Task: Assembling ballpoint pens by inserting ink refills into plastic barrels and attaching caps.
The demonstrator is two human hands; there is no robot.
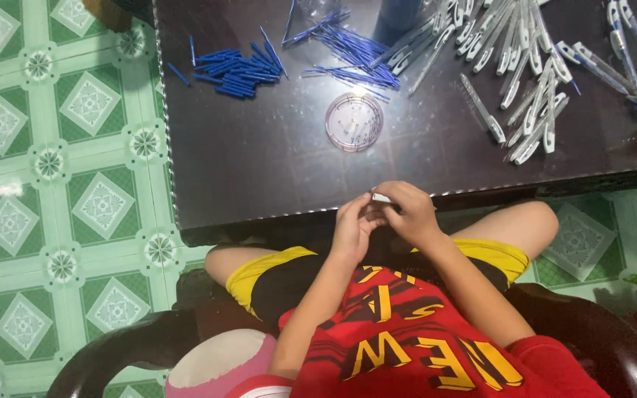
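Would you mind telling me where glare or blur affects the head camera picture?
In the head view, light reflects brightly off the dark glossy table around the round clear plastic dish; another glare patch sits on the green patterned floor tiles; the left hand and right hand, together on a small white part, look slightly soft.
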